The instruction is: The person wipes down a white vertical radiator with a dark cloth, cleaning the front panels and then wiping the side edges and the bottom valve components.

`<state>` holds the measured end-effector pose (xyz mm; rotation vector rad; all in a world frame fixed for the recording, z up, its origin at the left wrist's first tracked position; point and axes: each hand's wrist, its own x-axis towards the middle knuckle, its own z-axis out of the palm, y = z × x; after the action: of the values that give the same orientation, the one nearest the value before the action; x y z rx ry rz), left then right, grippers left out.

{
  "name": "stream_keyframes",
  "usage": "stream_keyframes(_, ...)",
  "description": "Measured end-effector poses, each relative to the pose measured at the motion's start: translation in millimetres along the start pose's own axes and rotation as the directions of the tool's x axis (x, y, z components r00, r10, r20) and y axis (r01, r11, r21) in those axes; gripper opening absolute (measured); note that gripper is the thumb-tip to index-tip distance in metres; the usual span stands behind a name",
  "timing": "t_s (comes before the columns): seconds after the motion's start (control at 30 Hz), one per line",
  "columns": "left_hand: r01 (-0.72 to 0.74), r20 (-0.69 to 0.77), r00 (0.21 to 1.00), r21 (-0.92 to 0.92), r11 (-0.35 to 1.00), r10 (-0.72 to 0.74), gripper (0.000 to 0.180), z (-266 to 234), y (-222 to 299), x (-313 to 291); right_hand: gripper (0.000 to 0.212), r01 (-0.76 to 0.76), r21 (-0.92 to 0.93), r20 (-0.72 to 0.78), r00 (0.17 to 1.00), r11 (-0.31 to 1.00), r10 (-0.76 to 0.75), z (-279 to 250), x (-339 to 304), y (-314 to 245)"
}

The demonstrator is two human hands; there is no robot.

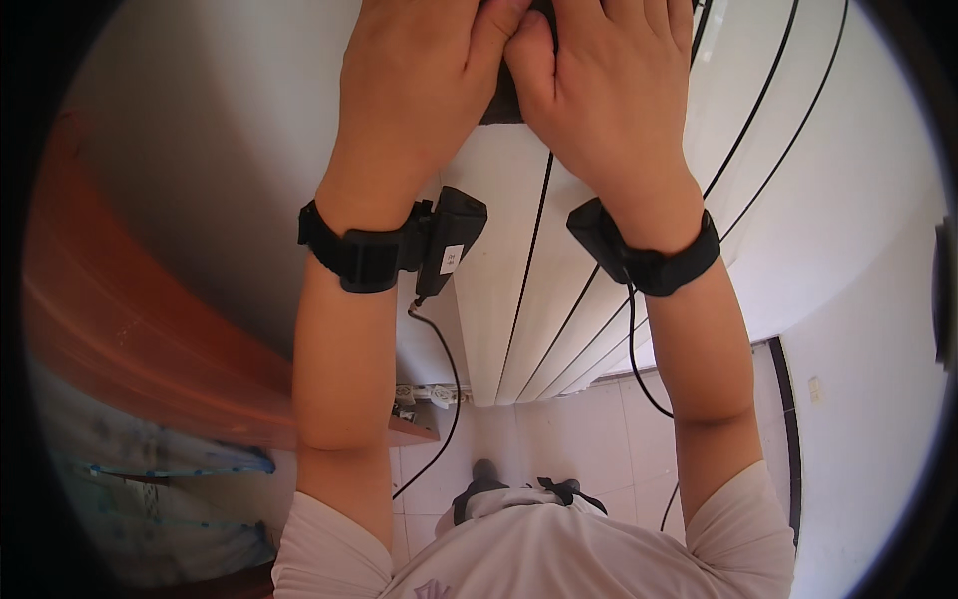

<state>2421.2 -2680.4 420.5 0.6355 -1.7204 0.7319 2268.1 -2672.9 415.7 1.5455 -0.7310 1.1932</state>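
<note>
At the top middle, both my hands are close together on a dark brown thing (pixel 506 100) with a straight lower edge, too cut off to name. My left hand (pixel 414 80) bends its thumb inward over it. Beside it, my right hand (pixel 609 85) has its thumb tucked near the left thumb. The upper edge of the picture cuts off most fingertips. Behind and below the hands stands a tall white panel (pixel 499 270) with long dark grooves, like a radiator. Each wrist wears a black strap with a small black box; the left box (pixel 454 235) carries a cable.
An orange-brown curved wooden surface (pixel 150 290) runs along the left, with a bluish patterned sheet (pixel 170 499) below it. White fittings (pixel 429 394) sit at the panel's foot. Pale floor tiles (pixel 589 429) lie below, and a white wall (pixel 858 379) with a dark skirting strip stands right.
</note>
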Motion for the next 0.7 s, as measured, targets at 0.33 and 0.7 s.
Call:
stream_keyframes(0.33, 0.303, 0.252, 0.932, -0.142, 0.942, -0.262, 0.058, 61, 61, -359, 0.050, -0.074, 0.155, 0.513, 0.858, 0.985, -0.016, -41, -246, -109)
stream_keyframes(0.7, 0.332, 0.494, 0.794, 0.134, 0.934, -0.353, 0.035, 23, 135, -418, 0.048, -0.372, 0.105, 0.833, 0.539, 0.922, 0.123, -102, -370, -166)
